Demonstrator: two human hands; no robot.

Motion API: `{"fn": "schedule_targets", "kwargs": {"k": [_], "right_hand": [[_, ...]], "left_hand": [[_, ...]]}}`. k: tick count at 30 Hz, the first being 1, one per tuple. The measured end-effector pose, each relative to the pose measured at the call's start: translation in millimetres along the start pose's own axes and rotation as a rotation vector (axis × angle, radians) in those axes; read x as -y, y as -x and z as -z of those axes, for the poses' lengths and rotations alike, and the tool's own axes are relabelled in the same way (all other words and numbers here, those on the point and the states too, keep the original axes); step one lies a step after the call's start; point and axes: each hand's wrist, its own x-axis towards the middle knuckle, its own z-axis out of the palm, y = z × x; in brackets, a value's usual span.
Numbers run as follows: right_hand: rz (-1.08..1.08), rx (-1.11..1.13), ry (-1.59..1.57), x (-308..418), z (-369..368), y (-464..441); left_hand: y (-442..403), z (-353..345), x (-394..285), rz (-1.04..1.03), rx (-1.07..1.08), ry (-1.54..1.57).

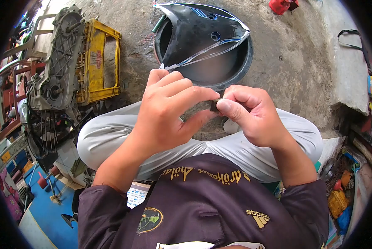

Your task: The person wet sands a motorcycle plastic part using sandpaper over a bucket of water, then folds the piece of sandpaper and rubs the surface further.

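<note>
Above my lap, my left hand [166, 108] and my right hand [252, 113] meet at the fingertips. Between them is a small dark, flat piece [214, 106], mostly covered by the fingers; its kind is hard to make out. The left thumb and forefinger pinch it from one side, the right thumb and forefinger from the other. Just beyond the hands stands a round dark basin [246, 66] holding cloudy water. A glossy black motorcycle body panel [196, 31] with white and blue stripes leans in it, partly over the rim.
To the left, a yellow plastic crate [96, 62] stands beside a grey metal engine casing [57, 62]. A concrete block [350, 79] with a black strap [348, 32] is on the right. A red bundle [280, 6] lies on the concrete floor [290, 54] at the far side.
</note>
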Motion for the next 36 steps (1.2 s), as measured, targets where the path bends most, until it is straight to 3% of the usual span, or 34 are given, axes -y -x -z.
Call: {"fn": "schedule_targets", "kwargs": {"k": [10, 17, 30, 33, 36], "right_hand": [[-0.017, 0.1, 0.019, 8, 5, 1], [0.096, 0.157, 0.11, 6, 7, 1], [0.012, 0.222, 0.055, 9, 8, 0], [-0.132, 0.201, -0.218, 13, 8, 2], [-0.017, 0.215, 0.023, 15, 11, 1]], "left_hand": [[-2, -1, 0, -0.152, -0.048, 0.016], [-2, 2, -1, -0.162, -0.02, 0.034], [-2, 1, 1, -0.173, -0.023, 0.107], [-3, 4, -1, -0.169, -0.022, 0.11], [-3, 3, 0, -0.167, -0.018, 0.118]]}}
